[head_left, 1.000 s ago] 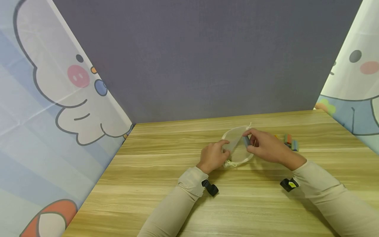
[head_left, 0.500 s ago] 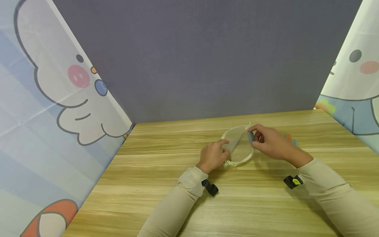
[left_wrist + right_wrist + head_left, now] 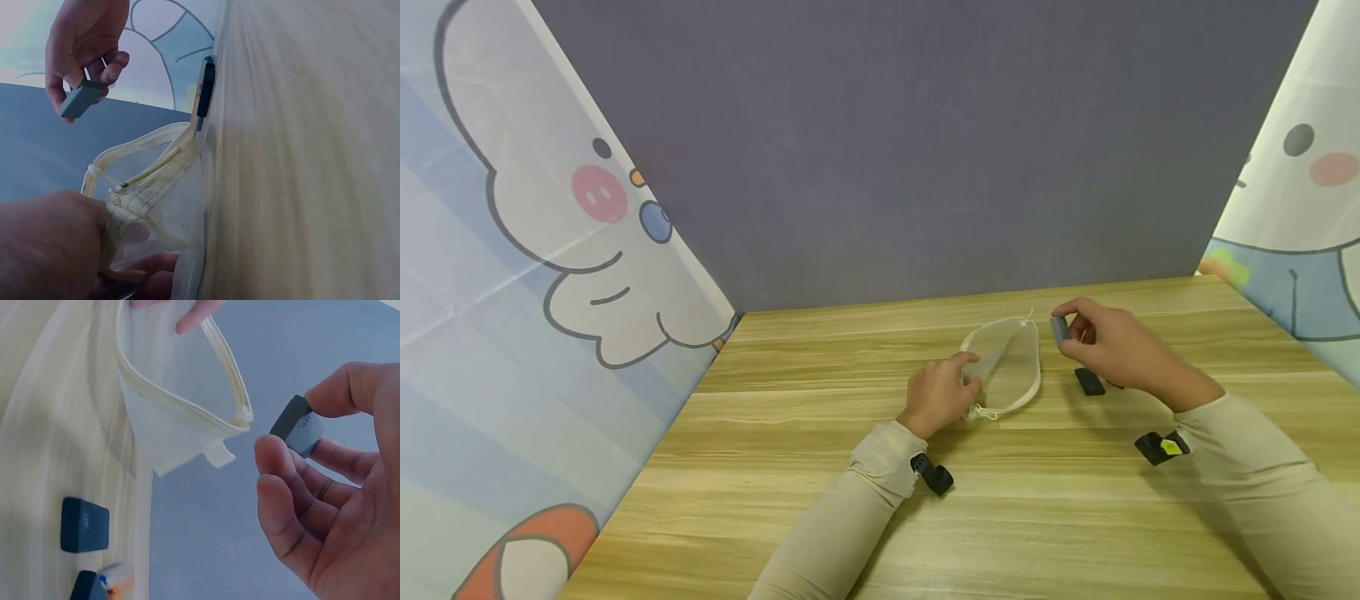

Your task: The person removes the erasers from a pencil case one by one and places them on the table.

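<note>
A pale translucent drawstring bag (image 3: 1017, 375) stands on the table with its mouth spread wide. My left hand (image 3: 942, 390) holds the bag's near-left rim, with fingertips showing inside the mouth in the right wrist view. Between the thumb and fingertips of my right hand (image 3: 1112, 343) is pinched a small grey rectangular block (image 3: 300, 425) with faint lettering on one face. That hand is in the air, to the right of the bag and apart from it. Below it, a dark block (image 3: 1089, 382) lies on the table.
In the right wrist view, another dark block (image 3: 87, 587) and a whitish block (image 3: 117, 579) with orange and blue marks lie together. A grey panel (image 3: 925, 150) stands along the table's far edge. Printed cloths (image 3: 512, 208) hang at both sides.
My right hand has drawn back from the bag's mouth to the right and slightly away, still pinching the grey block. It now covers the coloured blocks, and the dark block shows. My left hand stays put.
</note>
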A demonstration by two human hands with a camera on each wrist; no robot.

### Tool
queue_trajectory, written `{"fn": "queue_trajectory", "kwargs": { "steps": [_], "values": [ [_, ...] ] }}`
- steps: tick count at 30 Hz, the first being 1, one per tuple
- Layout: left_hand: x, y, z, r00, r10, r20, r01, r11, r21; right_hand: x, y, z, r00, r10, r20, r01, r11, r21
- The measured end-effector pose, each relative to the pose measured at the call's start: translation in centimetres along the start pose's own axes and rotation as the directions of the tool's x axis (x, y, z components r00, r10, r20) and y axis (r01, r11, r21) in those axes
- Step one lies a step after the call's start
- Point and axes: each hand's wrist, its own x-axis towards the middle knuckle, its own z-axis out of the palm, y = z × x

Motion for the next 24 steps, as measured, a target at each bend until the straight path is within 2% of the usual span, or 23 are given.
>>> {"fn": "queue_trajectory", "kwargs": {
  "steps": [13, 24],
  "values": [
    [0.0, 0.1, -0.2, 1.0, 0.02, 0.004, -0.02, 0.999, -0.039, -0.1, 1.2, -1.0, 0.996, 0.083, 0.034, -0.083, 0.997, 0.008],
    [0.1, 0.1, -0.1, 0.998, 0.062, 0.021, -0.061, 0.996, -0.065, -0.3, 1.9, -1.6, 0.993, 0.112, 0.032, -0.113, 0.994, 0.004]
  ]
}}
